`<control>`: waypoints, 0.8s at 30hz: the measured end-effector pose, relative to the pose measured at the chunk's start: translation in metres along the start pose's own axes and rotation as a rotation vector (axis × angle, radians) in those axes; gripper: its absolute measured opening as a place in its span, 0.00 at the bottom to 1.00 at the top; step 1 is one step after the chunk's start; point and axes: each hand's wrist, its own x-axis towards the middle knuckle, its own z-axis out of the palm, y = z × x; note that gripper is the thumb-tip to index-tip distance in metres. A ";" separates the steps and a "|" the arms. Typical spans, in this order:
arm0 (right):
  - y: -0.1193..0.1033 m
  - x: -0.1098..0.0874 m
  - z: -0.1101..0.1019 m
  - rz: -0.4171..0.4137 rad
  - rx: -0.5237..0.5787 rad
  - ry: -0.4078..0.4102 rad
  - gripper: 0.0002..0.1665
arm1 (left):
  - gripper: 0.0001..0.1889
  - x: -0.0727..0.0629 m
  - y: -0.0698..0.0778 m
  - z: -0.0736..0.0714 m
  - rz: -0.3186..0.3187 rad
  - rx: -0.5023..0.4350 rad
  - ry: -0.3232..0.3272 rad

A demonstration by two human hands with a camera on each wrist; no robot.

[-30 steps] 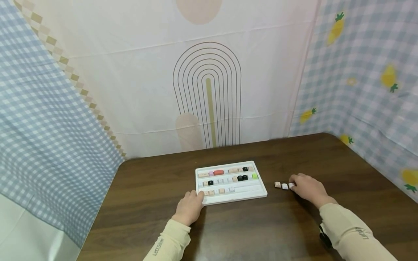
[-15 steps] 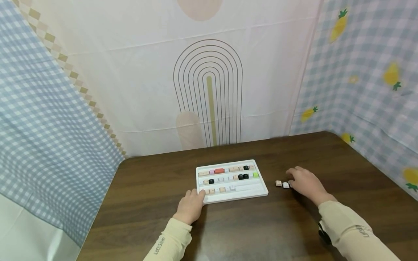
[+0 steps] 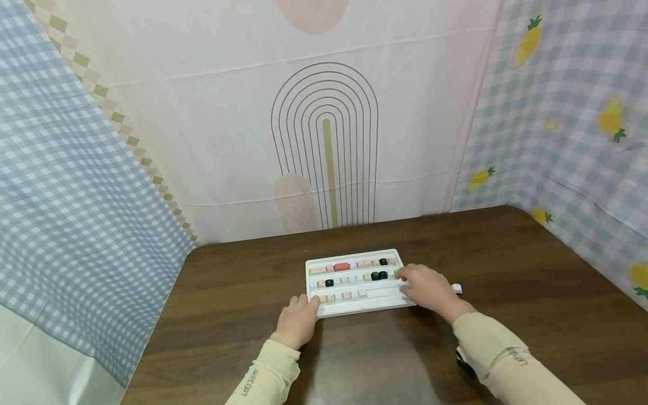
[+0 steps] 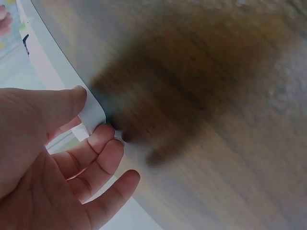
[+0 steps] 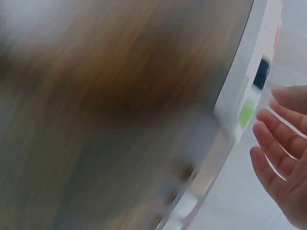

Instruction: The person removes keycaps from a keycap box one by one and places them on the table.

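Note:
A white three-row tray [image 3: 364,307] holding keycaps lies on the table. My left hand [image 3: 296,322] grips its near left corner, thumb above and fingers at the edge; the left wrist view shows that tray corner [image 4: 93,115] between them. My right hand [image 3: 429,288] is over the tray's right end, fingertips close to a green keycap [image 3: 396,274]. In the right wrist view the right hand's fingers [image 5: 273,134] are loosely extended, with no object showing between them. A white keycap [image 3: 457,288] sits on the table just beyond the right hand.
Behind the right hand, the right wrist view shows a peach keycap [image 5: 204,175] and a white keycap [image 5: 184,206] beside the tray. Inside the tray are a red keycap [image 3: 342,266], a black keycap [image 3: 329,283] and several pale ones. Patterned cloth [image 3: 243,140] hangs behind the table.
My right hand has left the loose keycaps and moved left to the tray's right end, covering some of them from the head view. The left hand keeps its grip on the corner.

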 end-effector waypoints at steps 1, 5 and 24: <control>-0.006 0.002 0.001 -0.013 0.001 -0.002 0.12 | 0.10 0.000 0.000 0.000 -0.001 0.003 0.000; -0.030 0.010 0.011 -0.045 -0.006 -0.007 0.11 | 0.09 0.000 0.000 0.001 -0.006 0.008 0.002; -0.066 0.022 0.040 -0.173 -0.175 0.102 0.08 | 0.09 0.000 0.000 -0.001 -0.015 0.001 -0.016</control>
